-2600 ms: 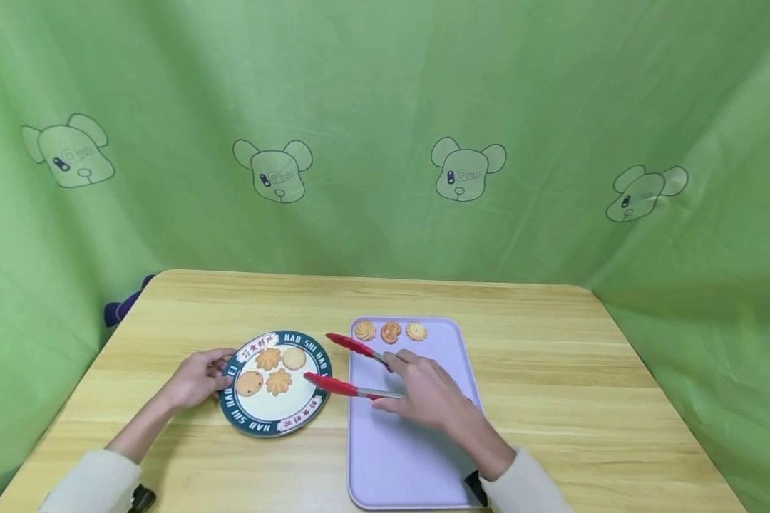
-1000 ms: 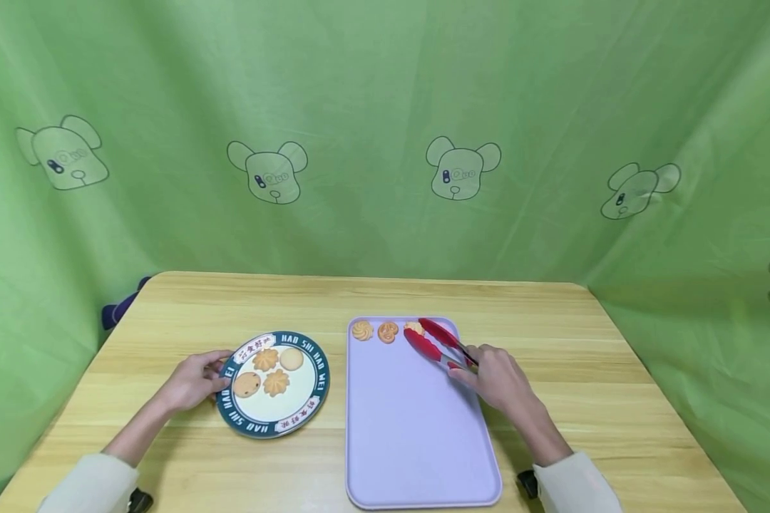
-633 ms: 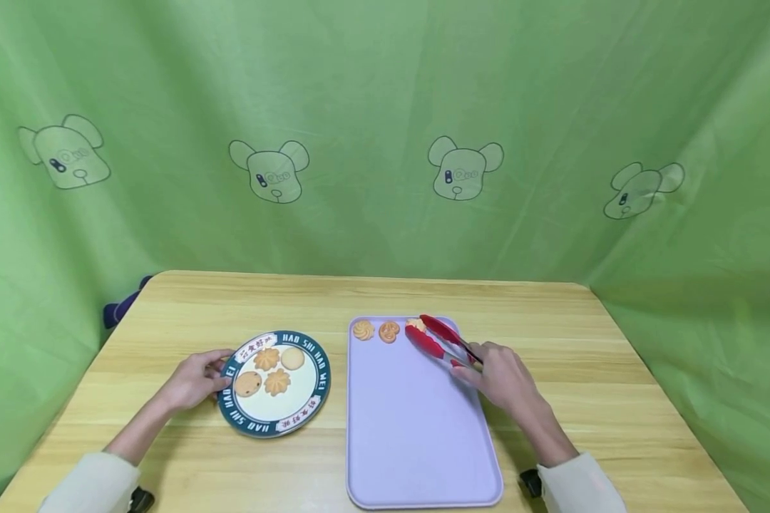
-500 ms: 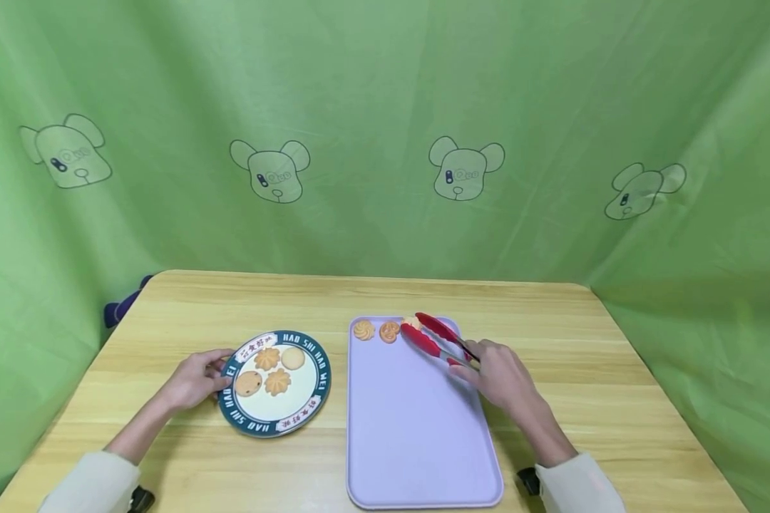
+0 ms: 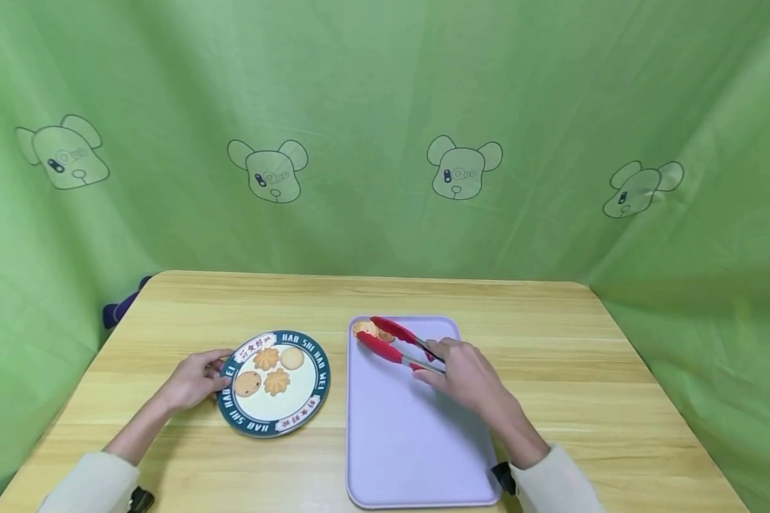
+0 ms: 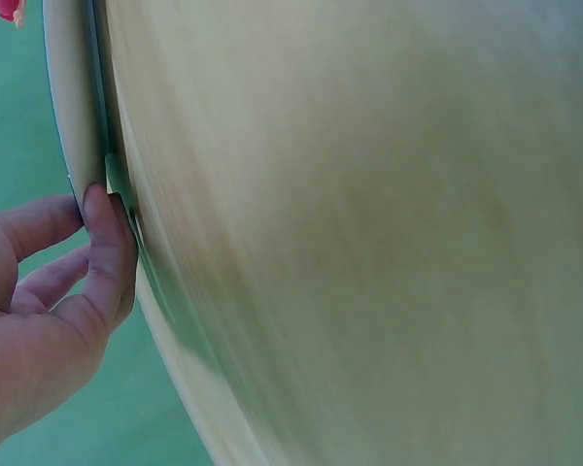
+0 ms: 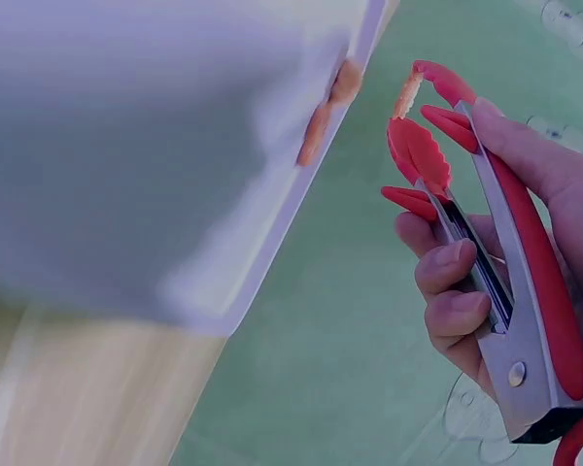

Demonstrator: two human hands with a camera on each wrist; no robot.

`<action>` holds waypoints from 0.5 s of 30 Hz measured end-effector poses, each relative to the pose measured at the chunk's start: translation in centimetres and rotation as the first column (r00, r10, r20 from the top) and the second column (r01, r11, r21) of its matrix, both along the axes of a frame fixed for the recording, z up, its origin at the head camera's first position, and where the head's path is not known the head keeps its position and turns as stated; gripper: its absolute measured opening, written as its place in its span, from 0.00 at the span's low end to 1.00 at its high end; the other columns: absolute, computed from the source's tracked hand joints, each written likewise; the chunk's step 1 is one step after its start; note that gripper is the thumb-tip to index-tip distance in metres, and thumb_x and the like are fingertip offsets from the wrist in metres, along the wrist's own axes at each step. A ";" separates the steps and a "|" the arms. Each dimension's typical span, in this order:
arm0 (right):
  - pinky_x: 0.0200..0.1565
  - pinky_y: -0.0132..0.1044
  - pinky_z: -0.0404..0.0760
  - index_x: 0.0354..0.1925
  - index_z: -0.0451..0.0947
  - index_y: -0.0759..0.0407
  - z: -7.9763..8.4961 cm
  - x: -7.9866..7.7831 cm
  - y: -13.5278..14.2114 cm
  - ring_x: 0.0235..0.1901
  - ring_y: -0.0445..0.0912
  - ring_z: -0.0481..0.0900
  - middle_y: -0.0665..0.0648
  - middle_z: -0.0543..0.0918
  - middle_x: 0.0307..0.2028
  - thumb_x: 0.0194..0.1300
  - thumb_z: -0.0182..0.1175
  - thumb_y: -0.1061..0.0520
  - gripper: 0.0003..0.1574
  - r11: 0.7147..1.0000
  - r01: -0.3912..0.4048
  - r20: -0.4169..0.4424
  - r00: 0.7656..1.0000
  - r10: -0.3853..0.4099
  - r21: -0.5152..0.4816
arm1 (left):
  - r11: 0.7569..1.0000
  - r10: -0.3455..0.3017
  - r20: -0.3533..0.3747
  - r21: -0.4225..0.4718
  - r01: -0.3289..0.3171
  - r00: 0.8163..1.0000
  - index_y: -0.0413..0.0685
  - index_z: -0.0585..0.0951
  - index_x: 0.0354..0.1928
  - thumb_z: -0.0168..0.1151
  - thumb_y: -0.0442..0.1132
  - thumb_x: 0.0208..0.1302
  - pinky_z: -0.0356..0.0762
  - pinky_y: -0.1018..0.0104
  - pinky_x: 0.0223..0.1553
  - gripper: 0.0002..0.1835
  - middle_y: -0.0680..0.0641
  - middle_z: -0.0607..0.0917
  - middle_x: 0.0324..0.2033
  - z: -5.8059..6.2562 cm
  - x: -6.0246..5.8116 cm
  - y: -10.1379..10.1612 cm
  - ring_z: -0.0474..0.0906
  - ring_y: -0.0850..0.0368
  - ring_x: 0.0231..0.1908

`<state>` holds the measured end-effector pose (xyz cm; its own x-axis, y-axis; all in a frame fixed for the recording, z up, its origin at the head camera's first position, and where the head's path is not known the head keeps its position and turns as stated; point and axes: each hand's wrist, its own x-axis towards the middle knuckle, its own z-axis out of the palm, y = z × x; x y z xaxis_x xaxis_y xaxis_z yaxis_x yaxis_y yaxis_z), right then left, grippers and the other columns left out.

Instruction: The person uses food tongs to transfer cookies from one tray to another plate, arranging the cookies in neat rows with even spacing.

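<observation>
My left hand (image 5: 192,381) pinches the left rim of a round plate (image 5: 239,422) with a green lettered border; in the left wrist view the fingers (image 6: 107,262) grip its edge (image 6: 76,107). Several cookies (image 5: 277,381) lie on the plate. My right hand (image 5: 467,374) holds red-tipped metal tongs (image 5: 394,342), their tips over the far left corner of a lilac tray (image 5: 417,442). Between those tips, in the right wrist view, is a scalloped cookie (image 7: 406,95), apart from the tray. Two other cookies (image 7: 316,134) lie at the tray's far edge, partly hidden by the tongs in the head view.
Plate and tray stand side by side on a wooden table (image 5: 571,370), a narrow strip of tabletop between them. A green curtain (image 5: 372,235) with printed bear heads hangs behind and around the table. A dark purple object (image 5: 123,305) shows past its left edge.
My right hand has taken the rightmost cookie on the tray in the tongs and moved it left, above the other two. My left hand keeps its hold on the plate.
</observation>
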<state>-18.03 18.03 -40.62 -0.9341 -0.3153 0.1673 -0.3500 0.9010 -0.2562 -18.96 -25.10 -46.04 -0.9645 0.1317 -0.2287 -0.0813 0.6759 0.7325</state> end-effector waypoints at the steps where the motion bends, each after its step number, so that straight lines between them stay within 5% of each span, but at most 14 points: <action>1: 0.21 0.27 0.59 0.52 0.80 0.63 0.1 0.1 -0.4 0.22 0.41 0.65 0.54 0.77 0.27 0.50 0.70 0.42 0.36 1.000 -0.005 0.006 1.000 0.005 -0.002 | 1.000 -0.001 0.001 0.001 0.001 1.000 0.29 0.64 0.64 0.57 0.28 0.59 0.82 0.66 0.31 0.30 0.34 0.77 0.44 0.0 0.0 0.0 0.77 0.54 0.35; 15: 0.26 0.30 0.70 0.48 0.81 0.62 0.0 0.9 -4.8 0.23 0.40 0.68 0.53 0.81 0.29 0.52 0.69 0.42 0.31 0.978 -0.207 0.025 0.978 0.207 0.005 | 1.000 -0.003 0.003 -0.003 0.003 1.000 0.29 0.64 0.65 0.58 0.29 0.60 0.82 0.65 0.31 0.30 0.34 0.77 0.44 0.0 -0.2 0.0 0.77 0.54 0.35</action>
<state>-17.12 13.21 -40.61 -0.8524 -0.5031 0.1423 -0.5226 0.8119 -0.2601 -19.14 -25.09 -46.08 -0.9634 0.1338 -0.2323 -0.0819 0.6783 0.7302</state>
